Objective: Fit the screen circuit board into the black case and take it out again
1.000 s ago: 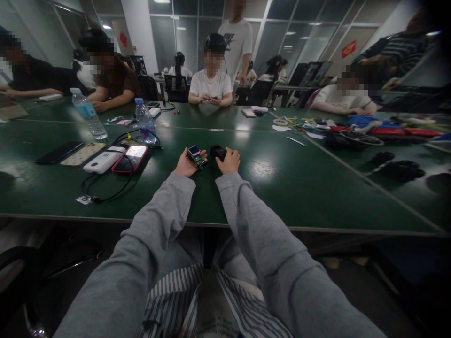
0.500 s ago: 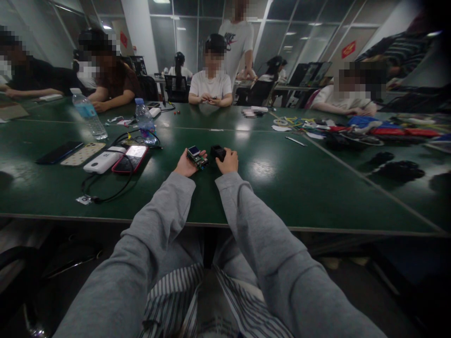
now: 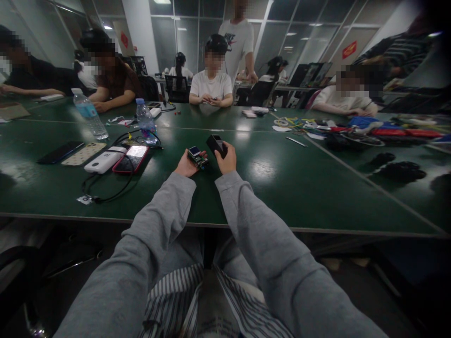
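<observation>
A small green circuit board with a little screen (image 3: pixel 198 158) rests in my left hand (image 3: pixel 185 165), its screen side facing up and my fingers curled around its edges. My right hand (image 3: pixel 228 158) grips a small black box-shaped case (image 3: pixel 214 144) between thumb and fingers, tilted over the table. The case and the board are close together but apart. Inside the case I see only dark surfaces, so I cannot tell what it contains.
On the left of the green table (image 3: pixel 282 197) lie a red-edged phone (image 3: pixel 131 158), a white power bank (image 3: pixel 104 159), a black cable (image 3: pixel 121 191) and two water bottles (image 3: pixel 145 119). Tangled wires (image 3: pixel 299 123) and a pen (image 3: pixel 296 142) lie right. People sit opposite.
My right hand has turned the black case and raised it slightly to the left, so its near face now shows. The left hand and the circuit board have hardly moved.
</observation>
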Demonstrator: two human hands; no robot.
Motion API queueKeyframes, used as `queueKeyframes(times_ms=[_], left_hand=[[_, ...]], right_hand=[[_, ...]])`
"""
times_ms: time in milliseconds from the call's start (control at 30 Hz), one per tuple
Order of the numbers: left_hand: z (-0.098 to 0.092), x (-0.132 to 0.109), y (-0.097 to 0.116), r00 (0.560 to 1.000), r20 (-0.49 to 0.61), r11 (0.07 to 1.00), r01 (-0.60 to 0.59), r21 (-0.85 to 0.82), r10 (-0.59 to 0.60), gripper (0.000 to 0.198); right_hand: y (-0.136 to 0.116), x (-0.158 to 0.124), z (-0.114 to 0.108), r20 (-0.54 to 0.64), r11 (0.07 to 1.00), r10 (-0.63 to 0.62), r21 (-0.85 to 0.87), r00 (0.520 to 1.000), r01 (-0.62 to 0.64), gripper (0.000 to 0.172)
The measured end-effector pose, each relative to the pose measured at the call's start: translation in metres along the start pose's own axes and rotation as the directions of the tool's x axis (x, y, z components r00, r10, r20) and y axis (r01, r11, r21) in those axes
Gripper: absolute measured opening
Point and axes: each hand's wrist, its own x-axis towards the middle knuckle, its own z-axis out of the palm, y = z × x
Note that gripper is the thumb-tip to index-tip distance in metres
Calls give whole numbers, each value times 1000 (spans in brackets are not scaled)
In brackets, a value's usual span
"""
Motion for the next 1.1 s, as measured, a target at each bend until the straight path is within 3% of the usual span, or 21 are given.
queueKeyframes(times_ms=[167,300,500,700,833,967,1100], left_hand=[[-3,3,0,1000,-2,1000,-1,21,1,56],[-3,3,-1,1000,-28,999,-10,35,11,53],[-3,2,-1,999,-34,1000,-14,23,15,55],[-7,5,0,1000,-1,1000,-26,-6,26,71],[-5,6,0,999,42,998,-35,51,33,58],[-5,7,0,999,13,992,-35,125,33,34],[-4,3,-1,995,83,984,-60,165,47,32]], right_hand=[[-25,-14,5,53,983,-153,106,987,147,47],[-32,-22,10,106,967,-213,163,971,194,47],[-27,-24,15,164,959,-250,176,954,221,50],[-16,-26,26,345,951,-285,216,894,220,68],[-15,-26,27,371,945,-293,255,881,207,77],[-17,-25,27,347,932,-218,352,912,89,71],[-14,-18,30,381,841,35,488,924,-234,64]])
